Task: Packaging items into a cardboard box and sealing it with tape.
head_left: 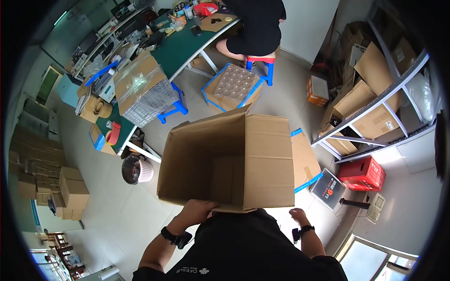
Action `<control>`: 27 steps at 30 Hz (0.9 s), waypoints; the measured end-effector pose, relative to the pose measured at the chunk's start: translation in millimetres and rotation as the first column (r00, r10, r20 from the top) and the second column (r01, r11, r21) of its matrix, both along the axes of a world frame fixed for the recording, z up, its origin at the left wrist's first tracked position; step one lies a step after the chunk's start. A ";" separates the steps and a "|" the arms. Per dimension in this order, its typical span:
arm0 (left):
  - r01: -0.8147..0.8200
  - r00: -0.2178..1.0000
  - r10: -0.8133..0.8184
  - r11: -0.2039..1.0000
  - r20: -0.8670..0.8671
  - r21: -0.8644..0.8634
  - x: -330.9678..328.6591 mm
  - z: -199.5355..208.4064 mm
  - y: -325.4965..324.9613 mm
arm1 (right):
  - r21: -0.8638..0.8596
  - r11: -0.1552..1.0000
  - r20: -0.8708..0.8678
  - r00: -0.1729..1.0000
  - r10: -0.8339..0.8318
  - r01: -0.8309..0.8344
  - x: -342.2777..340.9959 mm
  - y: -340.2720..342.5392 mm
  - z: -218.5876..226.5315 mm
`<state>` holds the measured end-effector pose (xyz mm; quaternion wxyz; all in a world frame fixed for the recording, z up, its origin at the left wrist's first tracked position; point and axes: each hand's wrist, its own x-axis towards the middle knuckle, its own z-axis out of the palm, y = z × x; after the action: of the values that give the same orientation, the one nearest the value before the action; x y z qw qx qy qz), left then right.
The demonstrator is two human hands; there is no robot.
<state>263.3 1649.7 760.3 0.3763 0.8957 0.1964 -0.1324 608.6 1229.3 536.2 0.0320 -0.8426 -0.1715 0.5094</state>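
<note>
A large open cardboard box (201, 154) is in front of my body, its mouth facing me and one wide flap (268, 164) folded out to the right. My left hand (197, 211) is closed on the box's near lower edge, fingers over the rim. Inside, bare brown walls show and the deeper part is in shadow. My right hand (299, 216) hangs by my right side, just below the flap's corner and apart from it. Its fingers are curled in, with nothing visible in them. Dark bands with small devices are on both wrists.
Behind the box stands a taped carton (234, 100) with a clear plastic tray (238, 83). A person (255, 28) sits at a cluttered green table (180, 49). On the right are a metal rack (393, 105), a floor scale (328, 189) and a red box (362, 174). A waste basket (146, 171) stands left.
</note>
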 end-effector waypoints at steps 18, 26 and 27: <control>-0.598 0.701 0.387 0.776 -0.599 -0.199 -190.4 -213.4 -141.6 | -0.102 0.942 -0.035 0.945 -0.326 0.321 -2.1 -15.6 16.8; -0.800 0.507 0.354 0.532 -0.786 -0.277 -278.3 -218.4 -245.3 | -0.097 0.993 -0.076 0.994 -0.073 0.066 24.0 9.5 -11.8; -0.822 0.485 0.444 0.525 -0.754 -0.220 -271.6 -215.1 -245.2 | -0.082 0.997 -0.072 0.997 -0.010 0.004 28.5 8.6 -15.4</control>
<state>-8.3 1404.6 545.1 0.5544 0.4968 0.5923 -0.3082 637.1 1237.9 520.8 0.0053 -0.8248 -0.1465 0.5461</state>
